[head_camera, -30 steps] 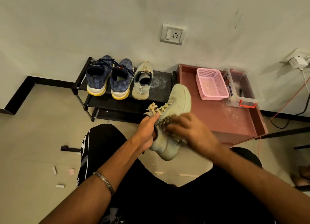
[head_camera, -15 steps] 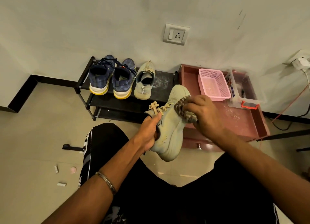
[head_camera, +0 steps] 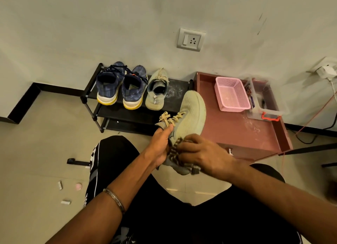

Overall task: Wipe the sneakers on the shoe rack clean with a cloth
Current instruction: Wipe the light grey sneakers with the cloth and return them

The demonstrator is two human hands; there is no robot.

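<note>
So the pale grey-green knit sneaker (head_camera: 189, 114) is up in the air over the person's lap, in front of the rack. Its long axis runs roughly 7 to 1 o'clock, toe toward the wall, beige laces facing 10 o'clock. The left hand (head_camera: 160, 147) grips it around the collar, thumb up by the laces. The right hand (head_camera: 202, 156) is clamped on a striped brown-and-grey cloth (head_camera: 176, 152), pressing it against the heel side.

Behind it at 11 o'clock, the black metal shoe rack (head_camera: 91, 105) carries a pair of navy sneakers with yellow soles (head_camera: 121, 86) and the matching grey-green sneaker (head_camera: 156, 90), heels toward the camera. At 2 o'clock sits a reddish-brown low cabinet (head_camera: 242, 132) with a pink plastic basket (head_camera: 231, 96) and a clear plastic box (head_camera: 264, 105) on top.
</note>
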